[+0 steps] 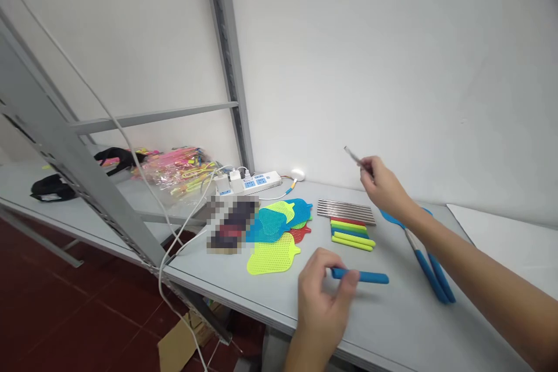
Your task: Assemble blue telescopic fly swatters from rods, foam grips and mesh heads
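Near the front edge of the table, my left hand (pixel 317 296) pinches a blue handle grip (pixel 370 277) that points to the right. My right hand (pixel 381 183) is raised in front of the wall, its fingers closed on a thin metal rod (pixel 352 155) tilted up to the left. Between the hands lie a row of metal rods (pixel 344 210) and several yellow, green, blue and red handle grips (pixel 354 241). Perforated fly swatter heads (pixel 274 256) in yellow, blue, green and red overlap to the left. Two blue fly swatters (pixel 429 276) with handles lie at right, partly behind my right forearm.
A white power strip (pixel 257 182) with plugs and cables stands by the wall. A blurred-out dark object (pixel 233 226) lies beside the swatter heads. Grey shelf posts (pixel 229 52) rise at left, with plastic-bagged colourful items (pixel 178 168) beyond. A white sheet (pixel 501 238) lies at right.
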The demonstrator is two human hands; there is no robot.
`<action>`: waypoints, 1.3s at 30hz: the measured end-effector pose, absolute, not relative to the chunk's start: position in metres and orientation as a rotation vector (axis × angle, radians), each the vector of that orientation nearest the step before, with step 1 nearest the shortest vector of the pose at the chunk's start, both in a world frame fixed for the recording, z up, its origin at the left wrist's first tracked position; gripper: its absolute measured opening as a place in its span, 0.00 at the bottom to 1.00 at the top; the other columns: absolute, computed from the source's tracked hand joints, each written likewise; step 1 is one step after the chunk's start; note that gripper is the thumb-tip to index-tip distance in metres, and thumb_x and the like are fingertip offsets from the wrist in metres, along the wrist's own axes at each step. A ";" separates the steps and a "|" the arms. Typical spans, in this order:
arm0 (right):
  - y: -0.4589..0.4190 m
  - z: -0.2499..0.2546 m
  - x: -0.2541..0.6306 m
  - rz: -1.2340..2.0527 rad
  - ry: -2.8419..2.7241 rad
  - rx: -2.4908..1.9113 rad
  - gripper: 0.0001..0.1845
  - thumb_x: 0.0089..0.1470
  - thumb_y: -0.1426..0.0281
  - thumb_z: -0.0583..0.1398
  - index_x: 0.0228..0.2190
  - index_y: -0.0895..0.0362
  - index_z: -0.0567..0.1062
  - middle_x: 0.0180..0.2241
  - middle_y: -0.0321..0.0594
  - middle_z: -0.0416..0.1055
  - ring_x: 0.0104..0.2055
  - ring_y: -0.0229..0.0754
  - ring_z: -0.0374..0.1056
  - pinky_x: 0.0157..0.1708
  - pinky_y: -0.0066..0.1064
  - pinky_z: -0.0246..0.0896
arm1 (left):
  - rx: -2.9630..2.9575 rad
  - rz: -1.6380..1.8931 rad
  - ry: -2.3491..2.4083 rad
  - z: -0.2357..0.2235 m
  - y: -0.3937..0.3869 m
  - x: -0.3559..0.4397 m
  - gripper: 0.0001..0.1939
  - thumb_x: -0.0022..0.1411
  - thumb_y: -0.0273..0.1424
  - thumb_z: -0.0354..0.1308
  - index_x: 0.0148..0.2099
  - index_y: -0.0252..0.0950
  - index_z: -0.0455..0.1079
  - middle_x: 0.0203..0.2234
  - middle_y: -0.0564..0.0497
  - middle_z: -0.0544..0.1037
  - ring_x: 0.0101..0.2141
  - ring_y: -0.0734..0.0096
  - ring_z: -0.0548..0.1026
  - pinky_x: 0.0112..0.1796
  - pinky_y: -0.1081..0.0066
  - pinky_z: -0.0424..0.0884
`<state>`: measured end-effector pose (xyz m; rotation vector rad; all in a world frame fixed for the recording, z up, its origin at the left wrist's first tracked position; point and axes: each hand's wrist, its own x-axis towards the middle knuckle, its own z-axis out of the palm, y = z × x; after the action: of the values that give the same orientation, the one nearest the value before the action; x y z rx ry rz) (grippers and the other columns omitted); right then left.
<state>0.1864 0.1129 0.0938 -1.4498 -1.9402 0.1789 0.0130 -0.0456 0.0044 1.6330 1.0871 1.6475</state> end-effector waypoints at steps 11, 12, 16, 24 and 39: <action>-0.043 0.138 0.133 1.345 -0.929 -0.605 0.03 0.56 0.71 0.55 0.32 0.50 0.68 0.16 0.24 0.38 0.16 0.32 0.33 0.15 0.27 0.36 | 1.469 1.409 1.117 0.006 -0.055 0.018 0.12 0.66 0.42 0.52 0.40 0.37 0.65 0.26 0.56 0.68 0.25 0.75 0.65 0.30 0.74 0.61; -0.042 0.131 0.131 1.354 -0.912 -0.602 0.03 0.56 0.71 0.55 0.32 0.51 0.68 0.15 0.24 0.38 0.16 0.32 0.33 0.15 0.27 0.35 | 1.542 1.315 1.135 0.006 -0.055 0.018 0.12 0.67 0.41 0.51 0.40 0.37 0.65 0.26 0.56 0.67 0.26 0.75 0.63 0.29 0.74 0.59; -0.032 0.106 0.124 1.339 -0.904 -0.633 0.02 0.55 0.72 0.57 0.31 0.53 0.69 0.14 0.23 0.40 0.16 0.30 0.34 0.15 0.27 0.34 | 1.635 1.100 1.139 0.007 -0.055 0.018 0.16 0.69 0.42 0.47 0.33 0.37 0.59 0.22 0.58 0.60 0.26 0.76 0.56 0.27 0.74 0.53; -0.025 0.098 0.119 1.360 -0.933 -0.632 0.01 0.55 0.72 0.57 0.31 0.53 0.69 0.13 0.22 0.42 0.16 0.30 0.35 0.15 0.25 0.35 | 1.584 1.057 1.183 0.009 -0.052 0.020 0.17 0.69 0.43 0.46 0.31 0.38 0.55 0.21 0.59 0.56 0.24 0.76 0.52 0.25 0.73 0.49; -0.024 0.098 0.123 1.451 -1.082 -0.576 0.05 0.58 0.71 0.55 0.31 0.53 0.71 0.14 0.23 0.43 0.16 0.30 0.35 0.16 0.25 0.35 | 1.577 1.052 1.123 0.009 -0.052 0.019 0.18 0.68 0.44 0.46 0.32 0.36 0.60 0.21 0.59 0.54 0.24 0.76 0.51 0.25 0.73 0.49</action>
<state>0.1232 -0.0238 0.0984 -0.5764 -1.0816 1.4507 0.0185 -0.0521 0.0088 1.5773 1.1228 1.0518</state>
